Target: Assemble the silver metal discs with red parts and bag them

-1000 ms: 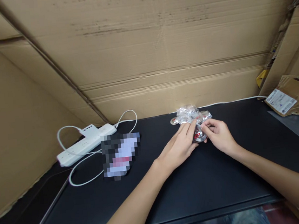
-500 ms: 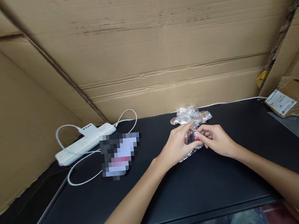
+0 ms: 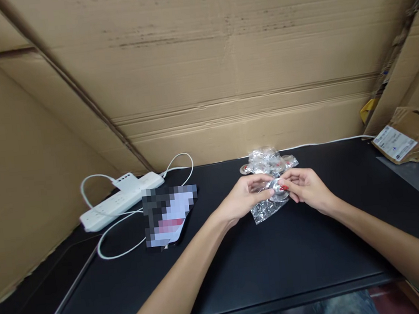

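Two hands pinch one plastic-wrapped metal disc (image 3: 279, 188) between them: left hand (image 3: 245, 198) fingers closed on wrapper (image 3: 264, 210), right hand (image 3: 307, 189) fingertips gripping disc. Pile of wrapped discs (image 3: 267, 160) just behind, on black table (image 3: 296, 257).

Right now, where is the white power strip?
In the head view, the white power strip lies on the black table, far left by the cardboard wall, left of the left hand.

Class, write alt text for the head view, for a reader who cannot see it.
The left hand and right hand pinch a silver disc and its clear wrapper over a black table. More wrapped discs lie just behind; a white power strip lies left.
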{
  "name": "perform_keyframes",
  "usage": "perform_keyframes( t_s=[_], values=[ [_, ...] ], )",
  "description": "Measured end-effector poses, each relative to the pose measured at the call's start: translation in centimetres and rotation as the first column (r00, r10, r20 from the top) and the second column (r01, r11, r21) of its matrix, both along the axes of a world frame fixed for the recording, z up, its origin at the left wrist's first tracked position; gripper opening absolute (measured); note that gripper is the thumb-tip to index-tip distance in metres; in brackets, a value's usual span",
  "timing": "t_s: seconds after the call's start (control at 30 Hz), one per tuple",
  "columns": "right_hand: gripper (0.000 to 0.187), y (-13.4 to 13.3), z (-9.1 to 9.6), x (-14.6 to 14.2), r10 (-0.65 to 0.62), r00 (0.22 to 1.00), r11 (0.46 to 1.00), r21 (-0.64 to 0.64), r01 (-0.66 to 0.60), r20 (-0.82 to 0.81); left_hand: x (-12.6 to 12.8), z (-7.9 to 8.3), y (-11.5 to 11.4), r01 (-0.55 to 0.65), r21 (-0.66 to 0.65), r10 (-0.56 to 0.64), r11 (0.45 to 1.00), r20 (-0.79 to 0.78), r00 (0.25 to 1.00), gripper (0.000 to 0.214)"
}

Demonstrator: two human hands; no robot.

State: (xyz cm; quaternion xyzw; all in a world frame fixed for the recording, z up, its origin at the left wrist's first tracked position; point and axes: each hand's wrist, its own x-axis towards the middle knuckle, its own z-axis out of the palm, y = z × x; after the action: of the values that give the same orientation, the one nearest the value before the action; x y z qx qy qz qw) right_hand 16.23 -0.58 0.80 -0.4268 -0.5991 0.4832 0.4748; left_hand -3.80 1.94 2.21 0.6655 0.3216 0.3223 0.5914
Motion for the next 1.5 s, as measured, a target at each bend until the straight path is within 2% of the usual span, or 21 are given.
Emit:
perform_keyframes(
  t_s=[0.17, 0.27, 0.33, 0.43, 0.57, 0.73, 0.87, 1.0, 1.13, 1.3, 1.37, 1.5],
  values=[
    [0.033, -0.2, 0.3, 0.1, 0.026, 1.0, 0.998, -0.051, -0.025, 0.017, 0.0, -0.2, 0.0, -0.006, -0.115, 0.01, 0.993, 0.032, 0.999, 0.037],
    [0.034, -0.2, 0.7, 0.4, 0.054, 0.998, 0.992, -0.112, -0.05, 0.032, 0.1, -0.4, 0.2, -0.064, -0.13, 0.072, 0.989, 0.058, 0.996, 0.039],
    [0.034, 0.0, 0.6, 0.6, 0.014, 0.999, 0.993, -0.115, -0.01, 0.033, 0.3, -0.6, 0.0, -0.088, -0.164, 0.106, 0.982, 0.101, 0.989, 0.042],
    [0.037, 0.4, -0.1, 0.9, -0.063, 0.997, 0.997, -0.052, 0.065, 0.033, 1.1, -1.0, -0.6, -0.08, -0.266, 0.128, 0.961, 0.171, 0.977, 0.047],
    [0.03, 0.8, -1.0, 1.1, -0.092, 0.992, 0.99, 0.116, 0.081, 0.091, 2.0, -1.7, -1.3, -0.065, -0.288, 0.132, 0.955, 0.219, 0.967, 0.048],
    [0.021, 0.7, -0.6, 1.2, -0.051, 0.988, 0.983, 0.182, 0.023, 0.149, 2.0, -2.1, -1.2, 0.029, -0.218, 0.024, 0.975, 0.236, 0.972, 0.054],
    [0.022, 0.4, 0.0, 1.1, -0.067, 0.983, 0.978, 0.207, 0.031, 0.171, 1.8, -1.7, -1.2, 0.171, -0.133, -0.15, 0.976, 0.158, 0.976, 0.035],
    [0.025, 0.1, 0.0, 1.1, -0.087, 0.977, 0.966, 0.256, 0.034, 0.196, 1.9, -1.5, -1.5, 0.226, -0.167, -0.205, 0.96, 0.134, 0.969, 0.034],
    [0.023, 0.0, 0.2, 1.2, -0.085, 0.96, 0.944, 0.331, -0.009, 0.268, 2.2, -1.6, -1.6, 0.162, -0.162, -0.121, 0.973, 0.239, 0.963, 0.036],
    [0.017, 0.0, 0.9, 1.4, -0.251, 0.936, 0.841, 0.534, 0.084, 0.248, 2.4, -1.4, -1.4, 0.055, -0.136, -0.007, 0.989, 0.328, 0.945, 0.046],
    [0.016, -0.1, 1.1, 1.4, -0.232, 0.934, 0.828, 0.559, 0.043, 0.273, 2.5, -1.3, -1.4, 0.004, -0.079, 0.021, 0.997, 0.323, 0.946, 0.042],
    [0.012, -0.3, 1.3, 1.4, -0.141, 0.924, 0.84, 0.538, -0.078, 0.354, 2.6, -1.4, -1.5, -0.062, 0.006, 0.059, 0.998, 0.258, 0.964, 0.034]
  ],
)
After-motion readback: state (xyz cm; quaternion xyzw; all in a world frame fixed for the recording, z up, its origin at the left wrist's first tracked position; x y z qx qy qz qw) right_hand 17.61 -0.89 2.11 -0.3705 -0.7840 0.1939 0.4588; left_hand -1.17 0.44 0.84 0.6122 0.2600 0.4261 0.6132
